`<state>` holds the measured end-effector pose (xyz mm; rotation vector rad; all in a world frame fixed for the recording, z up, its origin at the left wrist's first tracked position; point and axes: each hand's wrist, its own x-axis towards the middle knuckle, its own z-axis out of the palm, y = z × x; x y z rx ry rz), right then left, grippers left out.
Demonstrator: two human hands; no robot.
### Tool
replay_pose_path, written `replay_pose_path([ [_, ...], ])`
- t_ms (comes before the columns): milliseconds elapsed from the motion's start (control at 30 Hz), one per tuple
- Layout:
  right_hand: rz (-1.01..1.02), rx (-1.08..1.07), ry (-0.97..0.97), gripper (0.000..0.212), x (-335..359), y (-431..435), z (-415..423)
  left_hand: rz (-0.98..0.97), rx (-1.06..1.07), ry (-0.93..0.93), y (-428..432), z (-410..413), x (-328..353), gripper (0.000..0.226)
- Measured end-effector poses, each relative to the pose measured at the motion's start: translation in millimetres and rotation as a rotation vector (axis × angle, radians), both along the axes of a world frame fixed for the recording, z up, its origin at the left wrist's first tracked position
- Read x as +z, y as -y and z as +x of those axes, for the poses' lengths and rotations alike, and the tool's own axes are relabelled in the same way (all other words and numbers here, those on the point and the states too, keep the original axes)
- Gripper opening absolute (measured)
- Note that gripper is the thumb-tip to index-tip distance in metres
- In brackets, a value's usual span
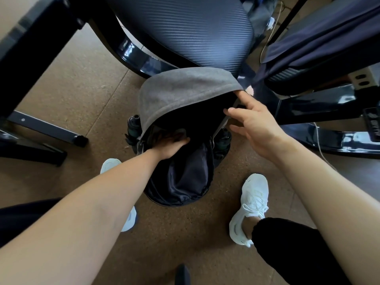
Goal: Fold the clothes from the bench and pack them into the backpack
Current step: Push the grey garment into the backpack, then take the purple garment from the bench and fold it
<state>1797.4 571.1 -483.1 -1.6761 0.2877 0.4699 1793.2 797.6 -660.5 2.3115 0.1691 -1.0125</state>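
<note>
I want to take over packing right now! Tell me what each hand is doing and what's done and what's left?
Left hand: reaching inside the backpack, pressing down on cloth; whether it grips anything cannot be told.
Right hand: open, fingers holding the backpack's far edge wide, beside the grey flap.
Backpack: upright on the floor between the shoes, mouth open.
Done: some clothing seems packed inside.
Left: dark cloth hangs at upper right, likely still to fold and pack; then close the backpack.
</note>
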Motion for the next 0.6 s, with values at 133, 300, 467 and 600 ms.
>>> replay_pose_path([
  [133,-0.07,-0.005,-0.002,0.059,-1.6,0.2,-4.0,0.051,-0.003,0.043,-7.6,-2.7,-7.7,0.1],
  [300,-0.131,-0.032,0.01,0.056,4.8,5.0,-14.3,-0.001,0.014,0.193,-2.6,-23.2,29.2,0.059],
  [467,-0.105,-0.266,0.065,0.044,22.9,19.9,-16.1,-0.117,0.049,0.541,18.3,-49.7,82.8,0.011],
  [600,-0.101,-0.54,0.155,0.042,40.9,41.1,-10.9,-0.259,-0.054,0.771,62.4,-49.0,131.4,0.012],
])
